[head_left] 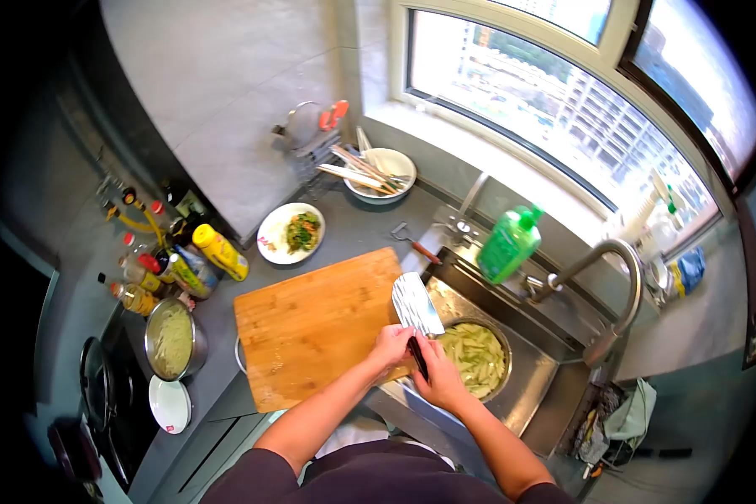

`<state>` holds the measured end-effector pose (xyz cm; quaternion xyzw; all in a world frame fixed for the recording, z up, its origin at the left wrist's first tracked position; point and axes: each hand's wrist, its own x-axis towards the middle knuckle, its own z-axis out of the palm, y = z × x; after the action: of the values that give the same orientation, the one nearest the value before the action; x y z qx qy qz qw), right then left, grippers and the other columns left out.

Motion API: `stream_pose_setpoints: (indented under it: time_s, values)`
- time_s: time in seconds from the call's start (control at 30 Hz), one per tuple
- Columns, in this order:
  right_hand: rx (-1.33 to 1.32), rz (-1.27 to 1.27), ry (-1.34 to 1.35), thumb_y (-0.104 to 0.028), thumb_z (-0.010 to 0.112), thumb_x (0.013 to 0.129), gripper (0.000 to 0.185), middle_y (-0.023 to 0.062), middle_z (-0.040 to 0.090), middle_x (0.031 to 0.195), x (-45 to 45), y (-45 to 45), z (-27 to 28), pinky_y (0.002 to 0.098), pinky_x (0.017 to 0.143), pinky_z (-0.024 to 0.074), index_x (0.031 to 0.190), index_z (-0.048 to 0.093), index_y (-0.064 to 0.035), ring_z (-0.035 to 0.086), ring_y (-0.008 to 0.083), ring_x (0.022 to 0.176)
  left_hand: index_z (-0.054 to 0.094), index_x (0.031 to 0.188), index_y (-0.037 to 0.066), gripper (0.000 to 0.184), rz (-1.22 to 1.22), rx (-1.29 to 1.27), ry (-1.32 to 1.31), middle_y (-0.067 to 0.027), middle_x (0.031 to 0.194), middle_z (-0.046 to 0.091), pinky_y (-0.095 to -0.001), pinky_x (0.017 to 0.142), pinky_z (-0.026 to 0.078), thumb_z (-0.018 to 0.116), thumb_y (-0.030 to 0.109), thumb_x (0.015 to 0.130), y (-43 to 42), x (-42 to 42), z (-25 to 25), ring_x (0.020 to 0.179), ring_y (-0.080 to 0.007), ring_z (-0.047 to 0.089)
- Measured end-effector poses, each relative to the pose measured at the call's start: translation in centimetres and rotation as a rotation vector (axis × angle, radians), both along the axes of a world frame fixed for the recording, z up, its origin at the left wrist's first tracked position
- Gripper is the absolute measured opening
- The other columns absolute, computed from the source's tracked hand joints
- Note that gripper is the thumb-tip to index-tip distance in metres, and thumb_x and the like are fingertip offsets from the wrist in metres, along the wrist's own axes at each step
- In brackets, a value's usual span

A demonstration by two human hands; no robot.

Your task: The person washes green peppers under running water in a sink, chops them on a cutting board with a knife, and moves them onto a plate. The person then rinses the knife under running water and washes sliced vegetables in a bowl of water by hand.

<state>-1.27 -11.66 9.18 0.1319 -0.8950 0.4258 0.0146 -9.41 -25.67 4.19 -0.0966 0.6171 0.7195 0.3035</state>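
Observation:
My right hand (pixel 440 376) is closed around the black handle of a cleaver (pixel 417 304). Its broad, shiny blade points away from me, above the corner between board and sink. At the heel of the blade, the fingers of my left hand (pixel 388 348) are closed against the cleaver; their tips are partly hidden. Beneath and to the left lies a wooden cutting board (pixel 319 323) with a few small crumbs on it. Just right of my hands, a round metal bowl (pixel 507 370) in the sink holds many pale green sliced pieces (pixel 472 357).
The steel sink (pixel 533 386) has a curved faucet (pixel 634 286) and a green bottle (pixel 509 245) behind it. A peeler (pixel 416 244), a plate of chopped food (pixel 269 244) and a bowl of chopsticks (pixel 380 198) stand behind the board. Left are sauce bottles, a metal pot (pixel 200 349) and a white dish (pixel 170 405).

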Motion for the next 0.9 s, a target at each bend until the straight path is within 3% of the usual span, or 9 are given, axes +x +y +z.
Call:
stream_pose_setpoints:
  time_s: [0.07,0.17,0.2,0.3,0.37,0.5,0.53,0.63,0.9]
  values:
    - [-0.166,0.085,0.0,-0.006,0.061,0.082,0.081,0.0219,0.053,0.12,-1.6,-2.6,0.3,0.0392,0.086,0.047,0.151,0.018,-0.0059,0.059,0.0363,0.096,0.061,0.087,0.008,0.023,0.119,0.029,0.044,0.0016,0.07,0.061,-0.0205,0.05,0.041,0.051,0.025,0.098,-3.7,-1.1,0.6,0.055,-0.0062,0.051]
    - [-0.306,0.124,-0.435,-0.004,0.058,0.084,0.08,0.0211,0.058,0.114,-5.0,-6.5,0.7,0.039,0.086,0.0466,0.152,0.016,-0.0079,0.06,0.0346,0.097,0.059,0.089,0.008,0.023,0.23,0.027,0.086,0.0006,0.075,0.062,-0.0212,0.054,0.043,0.05,0.026,0.099,-8.6,-3.7,-0.5,0.059,-0.0068,0.053]
    - [-0.309,0.148,-0.307,-0.007,0.061,0.084,0.079,0.026,0.058,0.115,-6.2,-8.3,-0.4,0.0398,0.086,0.0468,0.15,0.018,-0.0053,0.059,0.0409,0.103,0.06,0.094,0.008,0.025,0.198,0.011,0.114,0.0007,0.082,0.063,-0.0227,0.059,0.045,0.047,0.029,0.101,-10.6,-4.8,-0.9,0.065,-0.0067,0.055]
    - [-0.19,0.141,-0.122,-0.006,0.06,0.084,0.078,0.0267,0.056,0.12,-10.4,-14.3,-1.3,0.0411,0.085,0.0477,0.15,0.019,-0.0052,0.059,0.0419,0.103,0.06,0.1,0.009,0.027,0.287,0.137,0.156,0.0024,0.087,0.064,-0.0215,0.063,0.046,0.044,0.032,0.101,-15.6,-8.1,-1.1,0.072,-0.0057,0.057]
    - [-0.057,0.106,-0.123,-0.009,0.059,0.085,0.075,0.0256,0.055,0.119,-13.2,-18.0,-1.9,0.0448,0.082,0.0489,0.149,0.021,-0.0053,0.058,0.0432,0.1,0.056,0.116,0.007,0.033,0.326,0.078,0.075,0.0,0.108,0.064,-0.023,0.074,0.047,0.046,0.035,0.101,-19.6,-10.2,-2.3,0.089,-0.0077,0.06]
    - [0.114,0.053,-0.008,-0.014,0.059,0.086,0.069,0.0247,0.056,0.121,-18.6,-22.0,-5.8,0.0466,0.079,0.0499,0.146,0.025,-0.0051,0.059,0.0422,0.1,0.027,0.146,0.002,0.062,0.479,-0.112,0.068,-0.0119,0.139,0.044,-0.0344,0.089,0.047,0.051,0.032,0.098,-26.1,-13.6,-4.2,0.118,-0.022,0.05]
    - [0.151,0.054,0.003,-0.014,0.059,0.086,0.069,0.0244,0.056,0.121,-19.9,-22.2,-6.6,0.0465,0.079,0.05,0.146,0.025,-0.0051,0.059,0.0418,0.1,0.018,0.149,0.0,0.07,0.484,-0.069,0.012,-0.0155,0.143,0.039,-0.0377,0.096,0.045,0.054,0.029,0.097,-27.6,-14.3,-3.8,0.125,-0.0268,0.046]
    - [0.205,0.097,0.034,-0.017,0.059,0.086,0.068,0.0213,0.057,0.119,-23.6,-21.6,-7.6,0.0468,0.078,0.0501,0.145,0.027,-0.0068,0.059,0.0398,0.1,0.013,0.149,-0.002,0.074,0.582,0.002,-0.07,-0.0176,0.147,0.034,-0.0384,0.098,0.044,0.056,0.025,0.096,-29.7,-16.4,-3.5,0.126,-0.0277,0.045]
    - [0.3,0.287,0.094,-0.017,0.059,0.086,0.063,0.0162,0.059,0.117,-29.4,-18.0,-7.5,0.0453,0.084,0.0485,0.142,0.031,-0.0123,0.058,0.0369,0.104,0.047,0.125,-0.003,0.037,0.519,0.013,-0.077,-0.0162,0.126,0.053,-0.0393,0.097,0.046,0.052,0.02,0.097,-30.1,-19.7,-5.4,0.117,-0.0286,0.053]
